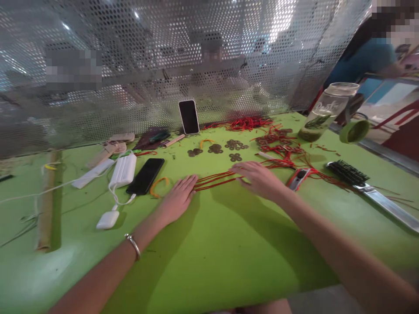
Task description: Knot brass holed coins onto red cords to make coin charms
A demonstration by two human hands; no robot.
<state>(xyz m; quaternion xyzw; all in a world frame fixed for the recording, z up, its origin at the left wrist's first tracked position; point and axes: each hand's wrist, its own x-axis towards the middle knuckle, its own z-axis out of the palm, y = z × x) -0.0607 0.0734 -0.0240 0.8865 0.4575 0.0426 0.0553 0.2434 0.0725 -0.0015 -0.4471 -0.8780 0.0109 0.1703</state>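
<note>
Several red cords [214, 179] stretch side by side across the green table between my two hands. My left hand [179, 196] lies flat over their left ends, fingers stretched out. At the right ends, the extended fingers of my right hand [257, 178] touch the cords, with the thumb apart below. Beyond the cords lie small piles of round, dark coins [215, 149]. Close to my right wrist is a red and grey utility knife [298, 179]. More red cords with coins [278, 141] are heaped behind it. What lies under my fingers is hidden.
Left of me are a black phone [145, 176], a white power bank [123, 170], an earbud case [108, 220] and a bamboo stick [46, 205]. A white-edged phone [189, 117] leans against the mesh. At right stand a glass jar [327, 111] and a hairbrush [348, 173].
</note>
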